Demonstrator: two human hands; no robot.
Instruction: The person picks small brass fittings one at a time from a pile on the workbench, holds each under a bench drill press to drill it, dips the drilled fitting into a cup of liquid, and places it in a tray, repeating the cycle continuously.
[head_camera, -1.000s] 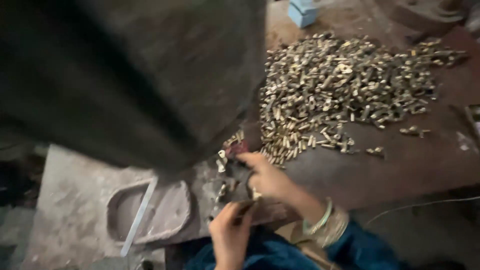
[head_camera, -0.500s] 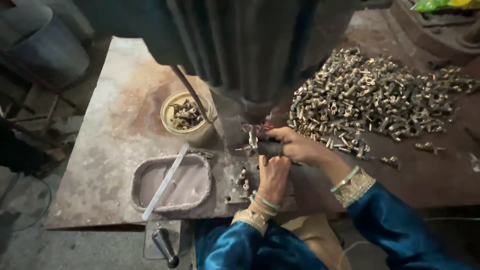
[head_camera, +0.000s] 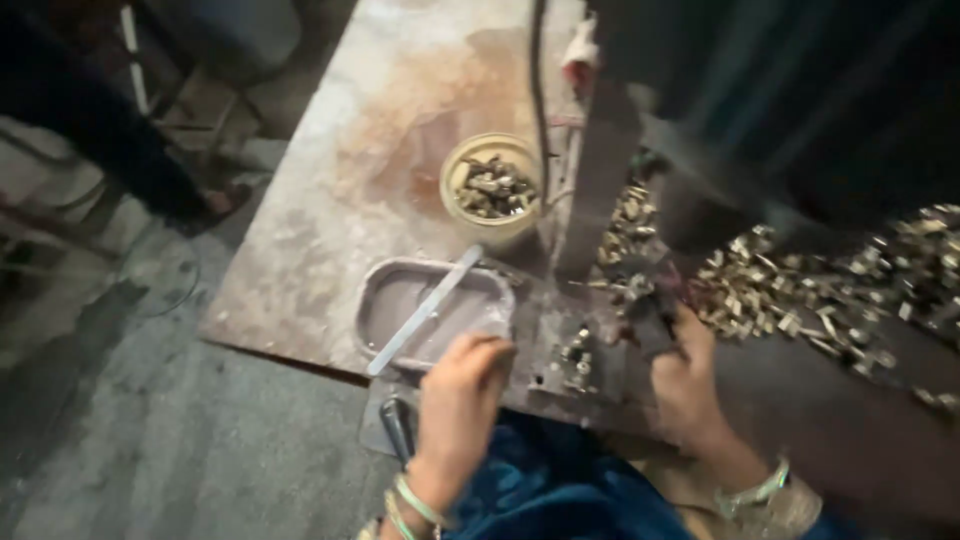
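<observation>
My right hand (head_camera: 685, 385) reaches under the dark machine column (head_camera: 600, 170), its fingers pinched on a small metal part (head_camera: 640, 300) at the machine's base. My left hand (head_camera: 462, 395) rests at the near right corner of a shallow grey tray (head_camera: 385, 300) with its fingers curled down; blur hides whether it holds anything. A flat metal strip (head_camera: 425, 310) lies diagonally across the tray. A few small brass parts (head_camera: 575, 355) sit on the plate between my hands. Both wrists wear bangles, and the sleeves are blue.
A round yellowish bowl (head_camera: 455, 180) of metal parts stands behind the tray. A large heap of brass parts (head_camera: 830, 285) spreads to the right. The worn metal tabletop (head_camera: 380, 130) ends at the left over a concrete floor (head_camera: 150, 420). A dark handle (head_camera: 397, 430) hangs at the near edge.
The view has swung right and closer. My left hand has moved from beside the right hand over to the tray's corner. The right hand stays at the machine's base.
</observation>
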